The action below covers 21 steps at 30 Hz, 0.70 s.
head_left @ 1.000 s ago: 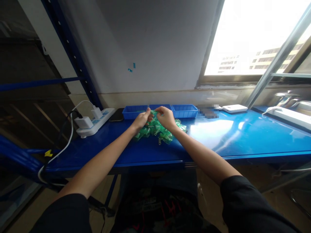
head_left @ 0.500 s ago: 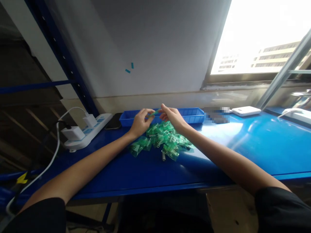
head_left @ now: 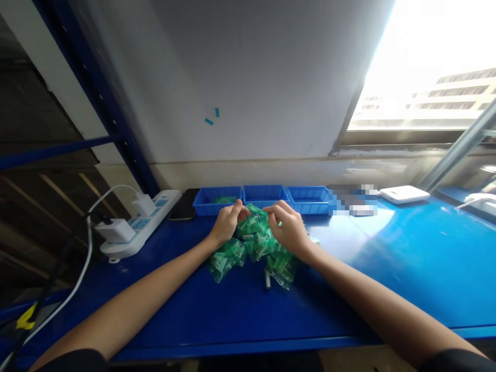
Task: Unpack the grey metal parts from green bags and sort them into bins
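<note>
Both hands (head_left: 227, 223) (head_left: 285, 225) lower than before, closer to green packets (head_left: 259, 245).

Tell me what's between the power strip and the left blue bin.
In the head view, what looks like a black phone lies between the power strip and left bin.

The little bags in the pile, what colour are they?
The little bags are see-through green, best seen in the head view.

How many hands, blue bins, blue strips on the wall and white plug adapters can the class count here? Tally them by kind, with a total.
Hands: 2
Blue bins: 3
Blue strips: 2
White plug adapters: 2
Total: 9
</note>
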Motion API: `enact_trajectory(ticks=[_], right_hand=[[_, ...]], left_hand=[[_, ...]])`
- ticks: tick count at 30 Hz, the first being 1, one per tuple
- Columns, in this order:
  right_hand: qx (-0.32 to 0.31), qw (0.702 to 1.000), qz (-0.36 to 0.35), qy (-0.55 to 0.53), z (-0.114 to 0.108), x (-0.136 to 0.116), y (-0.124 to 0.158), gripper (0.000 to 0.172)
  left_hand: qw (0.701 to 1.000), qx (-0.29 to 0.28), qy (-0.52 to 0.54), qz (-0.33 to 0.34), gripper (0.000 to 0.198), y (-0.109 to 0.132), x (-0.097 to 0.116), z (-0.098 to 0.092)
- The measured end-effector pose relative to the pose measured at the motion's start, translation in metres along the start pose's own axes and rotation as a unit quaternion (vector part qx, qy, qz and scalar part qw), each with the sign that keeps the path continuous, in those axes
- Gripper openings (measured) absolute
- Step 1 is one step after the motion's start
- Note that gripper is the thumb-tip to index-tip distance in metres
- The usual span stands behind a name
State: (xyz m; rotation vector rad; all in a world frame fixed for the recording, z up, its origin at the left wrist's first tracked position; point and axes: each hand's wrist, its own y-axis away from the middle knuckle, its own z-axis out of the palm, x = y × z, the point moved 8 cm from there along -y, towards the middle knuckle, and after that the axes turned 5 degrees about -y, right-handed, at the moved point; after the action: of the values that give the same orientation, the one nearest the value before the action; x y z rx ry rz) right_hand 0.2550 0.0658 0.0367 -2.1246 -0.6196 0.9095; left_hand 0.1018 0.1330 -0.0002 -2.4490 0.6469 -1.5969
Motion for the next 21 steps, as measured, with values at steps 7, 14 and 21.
enact_trajectory(ticks=[7,14,21], right_hand=[[-0.029,0.998,-0.062,0.003,0.007,-0.010,0.005,0.031],[-0.031,0.999,-0.036,0.007,-0.002,-0.008,0.001,0.022],[-0.067,0.997,-0.023,0.018,0.001,-0.007,-0.002,0.021]], left_hand=[[0.968,-0.043,0.205,-0.137,0.027,-0.006,-0.015,0.013],[0.951,0.135,0.226,-0.164,0.018,-0.016,-0.019,-0.054],[0.931,0.112,0.275,-0.210,0.017,-0.020,-0.021,-0.061]])
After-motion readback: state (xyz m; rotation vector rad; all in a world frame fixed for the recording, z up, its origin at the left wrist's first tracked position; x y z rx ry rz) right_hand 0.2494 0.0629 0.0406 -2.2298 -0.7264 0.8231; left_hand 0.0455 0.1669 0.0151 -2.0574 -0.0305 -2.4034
